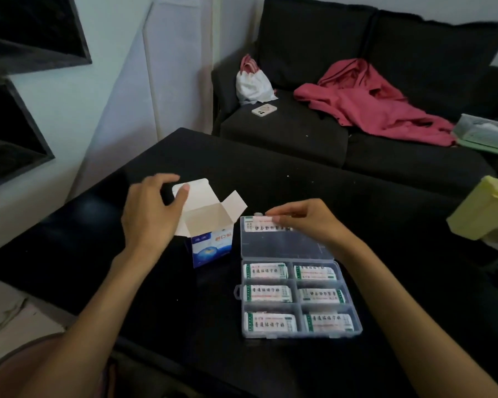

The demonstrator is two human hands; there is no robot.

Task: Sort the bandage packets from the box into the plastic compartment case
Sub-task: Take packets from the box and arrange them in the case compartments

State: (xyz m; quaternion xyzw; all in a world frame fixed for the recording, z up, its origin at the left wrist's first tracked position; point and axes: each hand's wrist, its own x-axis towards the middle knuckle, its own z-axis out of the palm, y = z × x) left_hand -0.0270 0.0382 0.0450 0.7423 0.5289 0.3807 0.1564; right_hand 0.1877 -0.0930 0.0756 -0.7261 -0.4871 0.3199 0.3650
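On the black table point(270, 173) by the sofa point(357, 81), I'm steadying the box point(210, 225) flap with my left hand point(150, 208), while my right hand point(302, 222) is pinching a packet point(263, 226) over the case point(296, 300) lid; I should be lowering it flat into a compartment.

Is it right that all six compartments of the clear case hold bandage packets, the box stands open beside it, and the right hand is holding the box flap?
Not quite: the head view shows the left hand at the box flap. The right hand pinches bandage packets over the open lid of the case. The rest stands.
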